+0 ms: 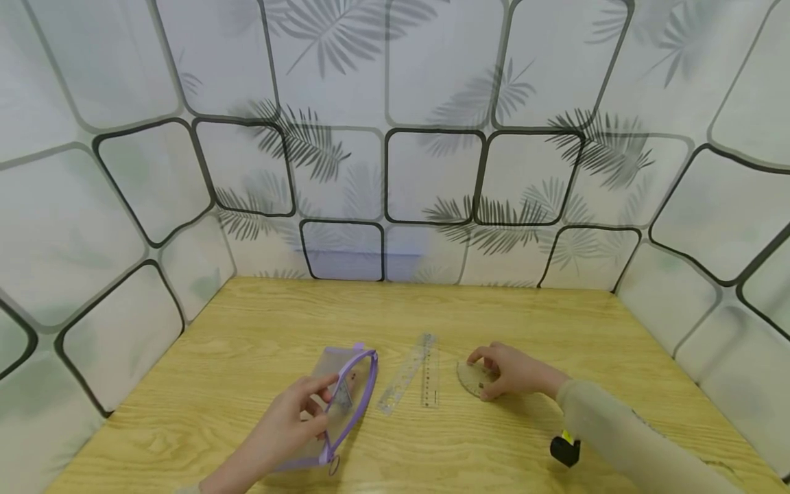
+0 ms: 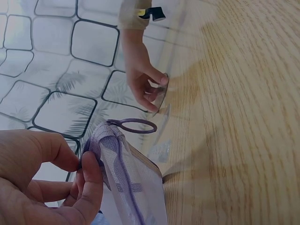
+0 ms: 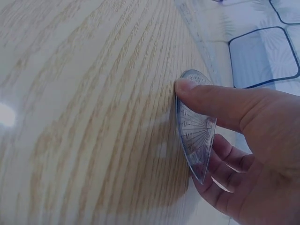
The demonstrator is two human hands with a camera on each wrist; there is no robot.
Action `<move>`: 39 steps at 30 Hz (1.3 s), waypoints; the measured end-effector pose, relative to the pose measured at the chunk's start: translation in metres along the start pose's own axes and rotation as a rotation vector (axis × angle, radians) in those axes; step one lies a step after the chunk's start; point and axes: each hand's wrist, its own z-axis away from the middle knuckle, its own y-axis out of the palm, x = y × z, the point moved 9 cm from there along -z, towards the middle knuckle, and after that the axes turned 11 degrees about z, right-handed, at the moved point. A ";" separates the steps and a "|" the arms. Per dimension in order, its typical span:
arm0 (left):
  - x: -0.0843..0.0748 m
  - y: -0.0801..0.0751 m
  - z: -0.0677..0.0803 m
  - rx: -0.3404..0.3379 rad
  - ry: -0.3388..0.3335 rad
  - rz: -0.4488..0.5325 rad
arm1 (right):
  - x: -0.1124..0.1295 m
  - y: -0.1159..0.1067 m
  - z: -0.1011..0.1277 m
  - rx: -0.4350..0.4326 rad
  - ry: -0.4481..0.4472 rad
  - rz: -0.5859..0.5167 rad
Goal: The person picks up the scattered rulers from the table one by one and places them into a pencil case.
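Two hands share this: my left (image 1: 290, 422) pinches the pouch (image 1: 345, 398) mouth open on the table (image 1: 247, 322), my right (image 1: 512, 370) grips the protractor (image 1: 470, 377), best lifted by its edge.

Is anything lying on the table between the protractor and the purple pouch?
Yes: two clear rulers lie on the table between the protractor in the right hand and the pouch held by the left hand.

Soft even light, fisheye edges, blurry wrist views
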 end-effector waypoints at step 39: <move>0.000 0.000 -0.001 -0.007 -0.017 0.008 | -0.002 -0.014 0.004 0.059 -0.096 0.063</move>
